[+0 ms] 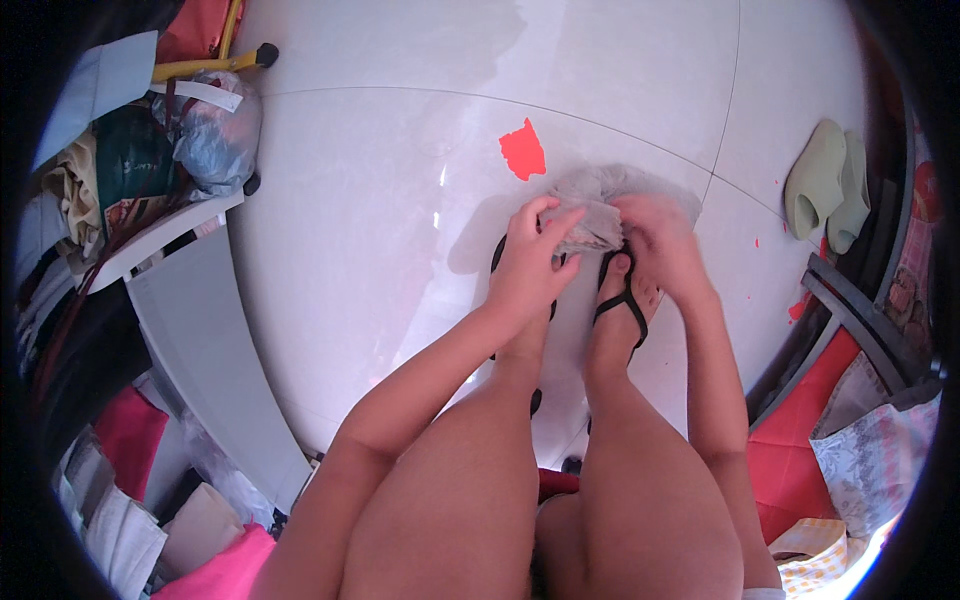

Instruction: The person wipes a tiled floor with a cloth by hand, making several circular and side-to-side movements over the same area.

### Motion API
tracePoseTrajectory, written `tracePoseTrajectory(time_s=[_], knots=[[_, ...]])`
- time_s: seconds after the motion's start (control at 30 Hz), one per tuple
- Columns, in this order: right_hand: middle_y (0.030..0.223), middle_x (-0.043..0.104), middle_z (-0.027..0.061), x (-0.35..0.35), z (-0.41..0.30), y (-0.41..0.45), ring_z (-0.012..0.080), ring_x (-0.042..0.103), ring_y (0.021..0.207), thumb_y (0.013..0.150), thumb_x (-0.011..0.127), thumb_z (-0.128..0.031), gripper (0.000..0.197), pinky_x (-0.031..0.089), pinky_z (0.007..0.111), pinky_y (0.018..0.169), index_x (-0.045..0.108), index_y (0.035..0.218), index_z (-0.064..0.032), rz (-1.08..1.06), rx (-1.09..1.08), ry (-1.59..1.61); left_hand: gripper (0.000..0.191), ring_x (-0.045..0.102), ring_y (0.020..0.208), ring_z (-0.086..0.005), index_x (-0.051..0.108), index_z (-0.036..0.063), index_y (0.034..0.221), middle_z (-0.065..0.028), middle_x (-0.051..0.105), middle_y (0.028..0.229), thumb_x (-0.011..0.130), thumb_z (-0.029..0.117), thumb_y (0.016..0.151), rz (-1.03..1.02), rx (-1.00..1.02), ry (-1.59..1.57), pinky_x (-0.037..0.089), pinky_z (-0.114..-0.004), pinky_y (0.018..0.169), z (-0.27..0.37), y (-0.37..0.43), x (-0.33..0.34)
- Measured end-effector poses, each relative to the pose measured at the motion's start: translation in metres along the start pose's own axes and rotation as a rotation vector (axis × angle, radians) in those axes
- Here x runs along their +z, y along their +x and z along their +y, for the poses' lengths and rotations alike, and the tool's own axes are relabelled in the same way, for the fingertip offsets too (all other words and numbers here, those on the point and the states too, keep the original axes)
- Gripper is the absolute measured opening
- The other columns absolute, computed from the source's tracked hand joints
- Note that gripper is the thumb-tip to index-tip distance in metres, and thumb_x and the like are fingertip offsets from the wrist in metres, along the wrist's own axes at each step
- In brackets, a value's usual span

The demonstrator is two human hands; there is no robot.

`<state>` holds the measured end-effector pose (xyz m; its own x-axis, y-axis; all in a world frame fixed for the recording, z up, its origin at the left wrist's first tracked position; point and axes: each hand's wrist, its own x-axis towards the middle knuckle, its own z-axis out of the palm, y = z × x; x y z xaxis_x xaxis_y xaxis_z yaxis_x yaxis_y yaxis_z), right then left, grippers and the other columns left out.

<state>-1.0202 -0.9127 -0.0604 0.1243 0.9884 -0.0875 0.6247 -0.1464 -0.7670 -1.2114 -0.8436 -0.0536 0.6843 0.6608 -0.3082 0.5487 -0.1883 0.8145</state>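
A crumpled piece of thin grey fabric (600, 191) lies bunched on the floor just in front of my feet; whether it is a bag or a cloth I cannot tell. My left hand (536, 259) is at its left side, thumb and fingers spread, the fingertips close to a folded edge. Blurred by motion, my right hand (664, 240) curls over the fabric's right part with the fingers at the fold. Below the hands, my feet are in black thong sandals (628, 300). A torn red scrap (523, 150) lies on the floor just beyond the fabric.
Glossy pale floor tiles (360, 187) bear wet-looking patches. Green slippers (815, 180) stand at right, near small red scraps (796, 309). At left are a white cabinet or drawer unit (214, 352), a plastic bag (221, 139) and a yellow metal leg (206, 67). Red padded material (799, 442) is at lower right.
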Motion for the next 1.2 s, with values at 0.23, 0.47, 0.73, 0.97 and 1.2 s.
tracePoseTrajectory(time_s=[0.23, 0.47, 0.73, 0.97, 1.2], knots=[[0.098, 0.056, 0.011, 0.013, -0.019, 0.073, 0.0284, 0.053, 0.092, 0.071, 0.05, -0.002, 0.044, 0.042, 0.039, 0.085, 0.059, 0.113, -0.0141, -0.096, -0.077, -0.148, 0.065, 0.037, 0.12, -0.0314, 0.038, 0.0086, 0.132, -0.0156, 0.038, 0.129, 0.065, 0.004, 0.072, -0.032, -0.04, 0.064, 0.034, -0.037, 0.1, -0.003, -0.015, 0.007], [0.102, 0.055, 0.0105, 0.042, 0.008, 0.093, 0.0271, 0.052, 0.095, 0.073, 0.049, -0.008, 0.052, 0.04, 0.039, 0.089, 0.053, 0.123, -0.0204, -0.123, -0.138, -0.124, 0.074, 0.043, 0.119, -0.027, 0.025, 0.0055, 0.138, -0.0154, 0.041, 0.13, 0.063, -0.001, 0.074, -0.005, -0.14, -0.26, 0.036, -0.035, 0.099, -0.009, -0.016, 0.004], [0.096, 0.051, 0.0107, 0.041, -0.007, 0.087, 0.0259, 0.049, 0.09, 0.071, 0.046, -0.01, 0.048, 0.037, 0.038, 0.089, 0.056, 0.118, -0.0178, -0.179, -0.212, -0.228, 0.077, 0.04, 0.122, -0.0273, 0.026, 0.006, 0.138, -0.0154, 0.038, 0.131, 0.063, -0.002, 0.07, 0.004, -0.069, -0.195, 0.035, -0.035, 0.101, -0.019, -0.023, 0.006], [0.093, 0.054, 0.0097, 0.048, 0.004, 0.087, 0.0269, 0.05, 0.092, 0.079, 0.047, -0.025, 0.032, 0.033, 0.043, 0.093, 0.063, 0.106, -0.0205, -0.043, -0.148, -0.501, 0.078, 0.038, 0.122, -0.0287, 0.027, 0.0056, 0.137, -0.0162, 0.035, 0.132, 0.064, -0.002, 0.069, -0.008, -0.067, -0.157, 0.033, -0.036, 0.102, -0.017, -0.023, 0.01], [0.098, 0.055, 0.0123, -0.021, 0.085, 0.043, 0.031, 0.048, 0.098, 0.085, 0.042, -0.026, 0.037, 0.032, 0.046, 0.093, 0.056, 0.119, -0.0214, 0.235, 0.454, -0.516, 0.078, 0.038, 0.121, -0.0272, 0.027, 0.0059, 0.137, -0.0151, 0.033, 0.132, 0.065, -0.001, 0.069, -0.016, -0.095, -0.153, 0.034, -0.035, 0.101, -0.018, -0.024, 0.012]])
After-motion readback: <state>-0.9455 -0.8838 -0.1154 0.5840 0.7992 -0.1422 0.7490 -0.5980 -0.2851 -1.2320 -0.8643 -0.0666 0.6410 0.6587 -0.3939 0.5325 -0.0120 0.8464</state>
